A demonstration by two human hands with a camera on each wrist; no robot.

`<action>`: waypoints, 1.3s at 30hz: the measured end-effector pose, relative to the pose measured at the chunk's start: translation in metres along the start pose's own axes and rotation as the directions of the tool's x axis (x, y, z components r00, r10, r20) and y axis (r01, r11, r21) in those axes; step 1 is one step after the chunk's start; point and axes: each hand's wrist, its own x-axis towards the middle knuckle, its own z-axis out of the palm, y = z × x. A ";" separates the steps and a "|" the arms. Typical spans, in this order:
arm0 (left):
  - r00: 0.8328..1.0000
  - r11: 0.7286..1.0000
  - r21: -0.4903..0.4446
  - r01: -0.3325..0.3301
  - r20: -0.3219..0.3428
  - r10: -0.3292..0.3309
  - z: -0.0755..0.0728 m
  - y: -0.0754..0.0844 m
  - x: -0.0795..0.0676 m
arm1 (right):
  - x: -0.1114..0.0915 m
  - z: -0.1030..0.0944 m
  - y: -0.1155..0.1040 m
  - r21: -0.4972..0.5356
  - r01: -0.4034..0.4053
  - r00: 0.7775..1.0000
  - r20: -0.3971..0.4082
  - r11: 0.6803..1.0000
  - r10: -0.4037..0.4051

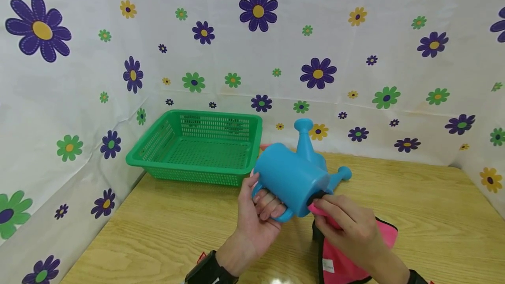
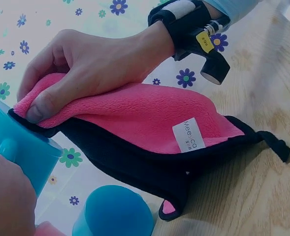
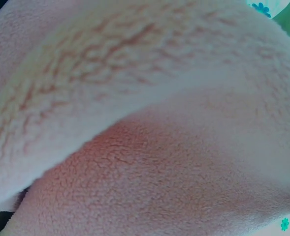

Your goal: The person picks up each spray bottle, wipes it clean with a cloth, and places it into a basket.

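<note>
My left hand (image 1: 258,214) grips the handle of a blue toy watering can (image 1: 288,174), held tilted over the table. Its fingers curl through the handle. My right hand (image 1: 353,227) pinches a corner of a pink cloth (image 1: 380,233) with black edging at the can's round end. In the left wrist view, the bunched cloth (image 2: 149,110) overlaps the can's rim, and its rest hangs down with a white label (image 2: 189,135). Fuzzy pink fabric (image 3: 159,182) fills most of the right wrist view, hiding the right hand there.
A second blue watering can (image 1: 305,143) stands behind the held one. To the left, at the back, sits a green perforated basket (image 1: 193,172) on the wooden table (image 1: 165,227). A white flower-patterned sheet (image 1: 221,56) hangs behind and along the sides.
</note>
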 end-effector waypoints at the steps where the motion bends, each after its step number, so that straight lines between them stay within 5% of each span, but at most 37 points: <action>1: 1.000 1.000 -0.001 0.001 0.004 -0.001 0.000 0.000 0.000 | 0.000 0.000 -0.001 0.009 0.006 1.000 0.006 1.000 -0.006; 10: 1.000 1.000 0.018 -0.002 0.018 0.002 0.000 0.003 0.001 | -0.005 0.000 -0.008 0.032 -0.034 0.991 0.127 0.999 0.030; 22: 1.000 1.000 -0.006 0.009 0.026 -0.008 -0.002 0.003 0.000 | -0.007 0.003 -0.012 0.018 0.005 0.992 0.127 1.000 -0.007; 28: 1.000 1.000 -0.005 0.003 0.016 -0.003 -0.003 0.004 0.001 | -0.003 -0.001 -0.014 -0.005 -0.024 0.982 0.187 1.000 0.024; 32: 1.000 0.999 0.041 -0.014 0.001 0.014 -0.004 0.003 0.002 | 0.003 -0.009 -0.014 -0.082 -0.059 0.961 0.265 0.995 0.079; 39: 0.999 0.994 0.103 -0.033 -0.010 0.034 -0.007 -0.002 0.004 | 0.010 -0.020 -0.011 -0.152 -0.188 0.890 0.391 0.970 0.234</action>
